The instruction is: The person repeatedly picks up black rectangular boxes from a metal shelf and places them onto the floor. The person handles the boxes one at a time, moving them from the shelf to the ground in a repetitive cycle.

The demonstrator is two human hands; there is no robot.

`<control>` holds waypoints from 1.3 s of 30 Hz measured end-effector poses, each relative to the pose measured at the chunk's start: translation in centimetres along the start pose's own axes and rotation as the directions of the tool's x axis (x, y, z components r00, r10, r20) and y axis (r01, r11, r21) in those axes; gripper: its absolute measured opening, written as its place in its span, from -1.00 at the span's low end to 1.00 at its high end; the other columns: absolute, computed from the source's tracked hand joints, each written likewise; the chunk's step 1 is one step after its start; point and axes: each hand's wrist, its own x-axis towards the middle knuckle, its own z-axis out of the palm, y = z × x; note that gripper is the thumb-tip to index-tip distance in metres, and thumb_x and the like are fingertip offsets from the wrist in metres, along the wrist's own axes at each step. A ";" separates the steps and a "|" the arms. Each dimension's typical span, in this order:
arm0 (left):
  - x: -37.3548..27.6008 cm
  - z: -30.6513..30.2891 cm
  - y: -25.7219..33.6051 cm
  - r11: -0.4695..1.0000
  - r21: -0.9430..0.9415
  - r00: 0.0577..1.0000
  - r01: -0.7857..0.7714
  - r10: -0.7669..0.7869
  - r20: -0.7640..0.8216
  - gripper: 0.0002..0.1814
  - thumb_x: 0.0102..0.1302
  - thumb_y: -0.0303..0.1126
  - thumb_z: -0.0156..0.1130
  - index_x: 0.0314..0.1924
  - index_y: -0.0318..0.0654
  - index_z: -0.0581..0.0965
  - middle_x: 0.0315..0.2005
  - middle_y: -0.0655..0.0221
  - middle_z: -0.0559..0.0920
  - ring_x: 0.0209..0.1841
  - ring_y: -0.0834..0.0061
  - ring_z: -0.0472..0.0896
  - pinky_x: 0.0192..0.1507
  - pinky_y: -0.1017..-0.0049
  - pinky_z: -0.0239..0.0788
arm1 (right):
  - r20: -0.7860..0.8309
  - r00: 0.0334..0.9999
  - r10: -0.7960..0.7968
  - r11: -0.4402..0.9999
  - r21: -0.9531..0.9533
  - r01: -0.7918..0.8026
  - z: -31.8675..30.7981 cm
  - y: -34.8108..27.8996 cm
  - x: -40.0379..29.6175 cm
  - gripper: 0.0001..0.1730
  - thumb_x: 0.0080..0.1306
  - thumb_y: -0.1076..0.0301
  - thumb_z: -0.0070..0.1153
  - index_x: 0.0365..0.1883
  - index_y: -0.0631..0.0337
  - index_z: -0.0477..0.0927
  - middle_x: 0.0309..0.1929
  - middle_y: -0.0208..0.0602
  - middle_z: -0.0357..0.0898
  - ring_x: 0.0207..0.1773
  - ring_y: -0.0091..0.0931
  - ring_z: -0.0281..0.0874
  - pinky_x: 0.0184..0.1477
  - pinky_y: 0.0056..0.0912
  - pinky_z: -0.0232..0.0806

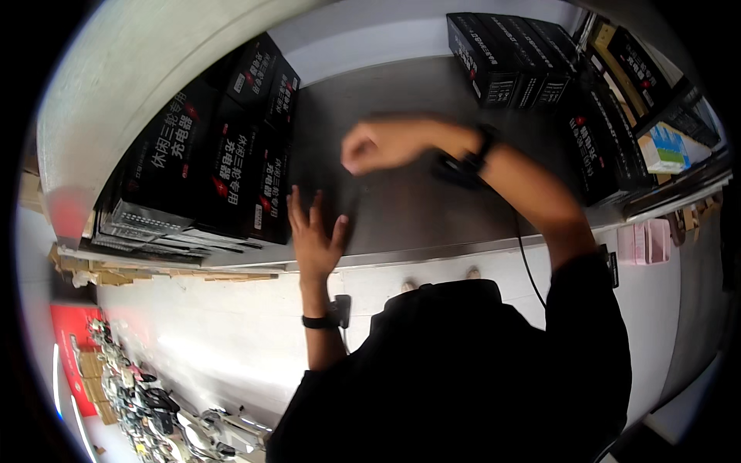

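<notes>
My left hand (315, 237), fingers spread, is at the front of a dark shelf top (393, 214), close beside a stack of black cardboard charger boxes (231, 156). It holds nothing; whether its fingertips touch the nearest box is unclear. Over the middle of the shelf, my right hand (376, 144) is curled into a loose fist and blurred by motion. No object shows in it. Each wrist wears a black strap with a small device; the right one (463, 165) trails a thin cable.
More black boxes (509, 63) stand at the back right, with another group (608, 144) near the right end. A blue-green carton (666, 147) lies there too. Below are flattened cardboard (173, 273) and a pink plastic basket (644, 242). Several parked scooters (168, 411) fill the lower left.
</notes>
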 end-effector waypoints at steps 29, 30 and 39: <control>0.4 0.7 0.4 0.991 0.129 0.986 0.036 -0.057 0.160 -0.37 0.46 0.15 0.15 0.27 -0.18 0.56 0.40 0.04 0.44 0.49 -0.16 0.28 0.48 -0.08 0.09 | -0.322 0.586 0.743 0.364 0.930 0.050 -5.6 5.2 21.3 -0.05 0.30 -0.24 0.27 0.60 -0.21 0.26 0.70 -0.19 -0.01 0.69 0.05 -0.11 0.40 0.65 0.01; 0.2 0.9 0.3 0.991 0.129 0.988 0.031 -0.049 0.145 -0.37 0.46 0.15 0.16 0.27 -0.17 0.56 0.39 0.04 0.45 0.48 -0.16 0.29 0.47 -0.07 0.09 | -0.343 0.619 0.707 0.435 0.900 0.002 -5.8 4.5 22.1 -0.09 0.31 -0.22 0.27 0.58 -0.19 0.31 0.67 -0.20 0.06 0.69 0.01 -0.09 0.39 0.64 0.03; -0.4 0.9 0.2 0.992 0.126 0.995 0.027 -0.039 0.091 -0.39 0.44 0.14 0.18 0.26 -0.15 0.57 0.33 0.09 0.52 0.45 -0.11 0.36 0.46 -0.05 0.14 | -0.375 0.717 0.588 0.464 0.882 0.081 -6.2 7.0 22.6 -0.23 0.28 -0.03 0.35 0.39 0.01 0.40 0.60 -0.03 0.04 0.56 0.05 0.10 0.32 0.61 0.20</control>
